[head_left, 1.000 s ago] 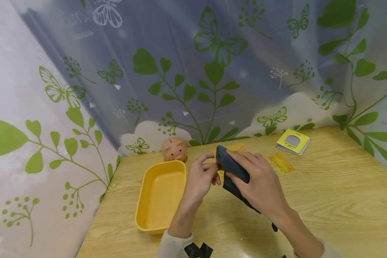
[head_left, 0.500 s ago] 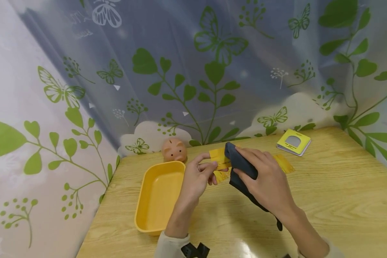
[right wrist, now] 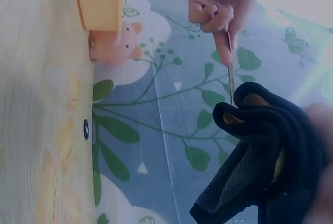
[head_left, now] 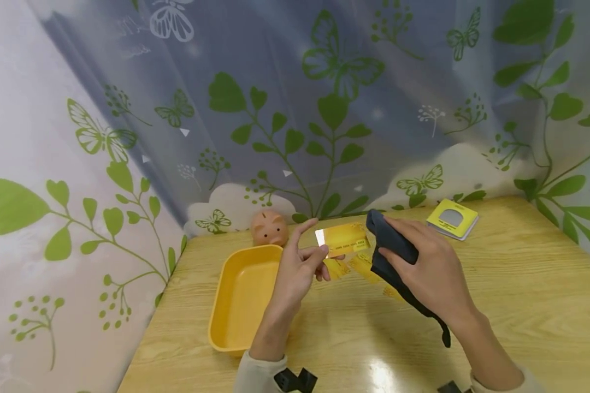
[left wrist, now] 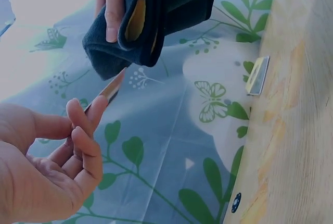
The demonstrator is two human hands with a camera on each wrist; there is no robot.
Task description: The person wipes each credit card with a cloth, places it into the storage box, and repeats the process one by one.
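Note:
My left hand (head_left: 297, 267) pinches a gold bank card (head_left: 344, 240) by its near left corner, between thumb and fingers, with the index finger raised. In my right hand (head_left: 430, 267) is a dark blue fabric wallet (head_left: 393, 245), folded over, with a thin strap hanging below. The card's far edge lies close to the wallet's mouth; whether they touch, I cannot tell. A yellow strip (left wrist: 138, 18) shows inside the wallet's fold in the left wrist view. Beneath the hands, several yellow cards (head_left: 364, 266) lie on the wooden table (head_left: 521, 295).
A yellow plastic bin (head_left: 246, 300) stands left of my left hand, with a pink piggy bank (head_left: 269, 228) behind it. Back right lies a yellow-covered booklet (head_left: 452, 219). A small dark disc (right wrist: 86, 129) is near the table's back edge. A patterned curtain (head_left: 285, 109) hangs behind.
The gold card has come out of the wallet in my left fingers and its face now shows. My right hand has moved right with the wallet, widening the gap between the hands.

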